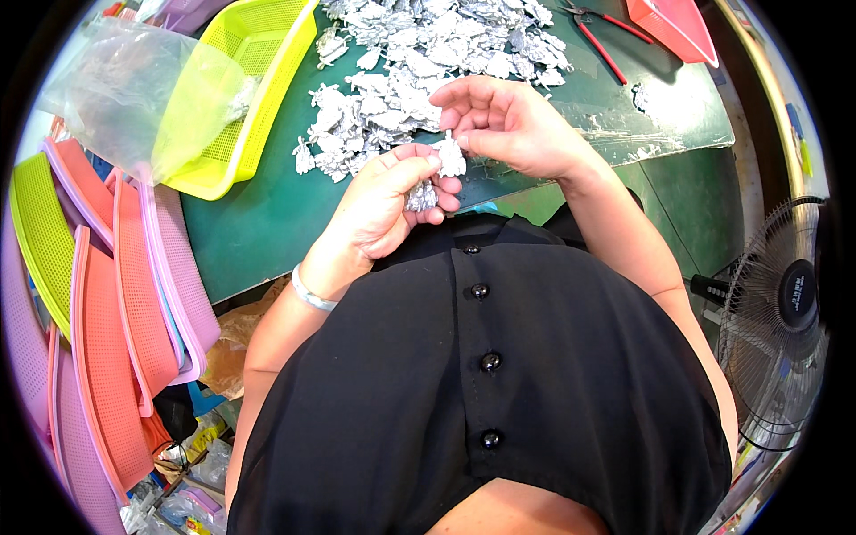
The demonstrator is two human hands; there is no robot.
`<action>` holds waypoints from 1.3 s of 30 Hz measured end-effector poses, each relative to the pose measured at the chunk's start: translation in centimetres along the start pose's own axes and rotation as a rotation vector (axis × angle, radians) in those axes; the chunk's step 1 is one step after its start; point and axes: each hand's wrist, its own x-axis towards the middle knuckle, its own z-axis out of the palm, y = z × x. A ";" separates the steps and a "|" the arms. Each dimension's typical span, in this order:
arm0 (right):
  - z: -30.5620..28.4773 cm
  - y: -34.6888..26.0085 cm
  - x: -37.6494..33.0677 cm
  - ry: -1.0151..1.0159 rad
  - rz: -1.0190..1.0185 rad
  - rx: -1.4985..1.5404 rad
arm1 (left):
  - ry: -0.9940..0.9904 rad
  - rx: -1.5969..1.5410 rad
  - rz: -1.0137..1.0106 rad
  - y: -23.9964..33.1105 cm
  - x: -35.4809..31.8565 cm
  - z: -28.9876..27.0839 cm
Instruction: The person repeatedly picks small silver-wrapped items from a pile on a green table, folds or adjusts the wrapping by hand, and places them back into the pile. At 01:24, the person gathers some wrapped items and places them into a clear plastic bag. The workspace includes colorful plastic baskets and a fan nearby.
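Observation:
Close to the table's near edge, my left hand (392,192) is closed around small silvery-white, rough-edged pieces. One such piece (452,157) stands up at the left thumb tip, and another piece (421,196) lies against the curled fingers. My right hand (513,125) reaches in from the right with bent fingers; its thumb and a fingertip meet at the top of the upright piece. Just beyond both hands spreads a large heap of similar silvery-white pieces (383,107) on the green table (232,241). Their exact kind cannot be made out.
At the left stands a yellow-green basket (259,134) with a clear plastic bag (125,98) over it. Stacked coloured baskets (116,357) fill the lower left. Red-handled pliers (599,46) and a red tray (678,31) lie at the far right. A fan (776,321) stands on the right.

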 end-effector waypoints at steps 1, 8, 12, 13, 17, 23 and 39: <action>0.1 0.1 0.0 -0.020 -0.028 -0.016 | 0.026 -0.004 0.006 0.0 0.0 0.1; -0.3 0.4 -0.1 0.185 -0.142 -0.476 | 0.073 -0.029 0.081 -0.3 -0.4 -0.2; -0.1 0.9 -0.5 0.160 -0.150 -0.711 | 0.103 -0.030 0.125 -0.3 -0.8 -0.7; 0.0 1.0 -0.6 0.157 -0.218 -0.792 | 0.093 -0.041 0.121 -0.3 -0.9 -0.9; 0.3 1.2 -0.4 0.097 -0.240 -0.870 | 0.066 -0.062 0.100 -0.3 -1.1 -1.2; -0.1 1.1 -0.4 0.120 -0.257 -0.666 | 0.082 -0.045 0.092 -0.4 -1.2 -1.5; 0.2 0.1 0.8 0.108 -0.420 -0.735 | 0.062 0.007 0.020 -0.2 -0.7 -0.2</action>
